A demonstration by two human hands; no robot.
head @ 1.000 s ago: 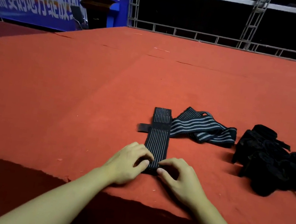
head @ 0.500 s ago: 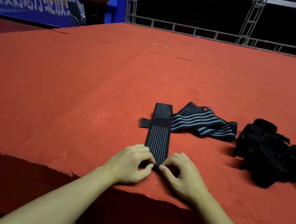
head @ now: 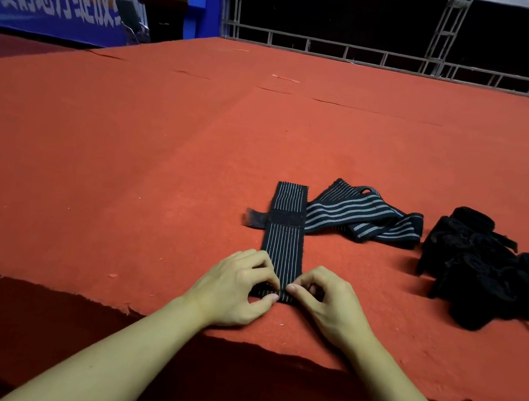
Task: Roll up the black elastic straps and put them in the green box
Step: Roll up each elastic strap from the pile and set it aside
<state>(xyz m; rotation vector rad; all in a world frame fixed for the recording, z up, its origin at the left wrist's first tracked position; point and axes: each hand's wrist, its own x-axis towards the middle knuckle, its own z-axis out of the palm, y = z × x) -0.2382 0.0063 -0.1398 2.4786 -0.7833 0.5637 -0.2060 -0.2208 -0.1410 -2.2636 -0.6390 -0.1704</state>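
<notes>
Thumbs and curled fingers of your left hand [head: 235,291] and right hand [head: 326,305] pinch the striped strap's [head: 283,238] near end. Your forearms angle in from either side.

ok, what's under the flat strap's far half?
A dark tab sticks out left from beneath the flat strap; the crumpled strap lies at its right. Whether they join underneath is hidden.

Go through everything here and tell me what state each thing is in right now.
flat strap: stretched out on the red carpet, near end pinched
left hand: pinching the strap's near end
right hand: pinching the same end
striped strap: loose, unrolled
black pile: heaped at the right
</notes>
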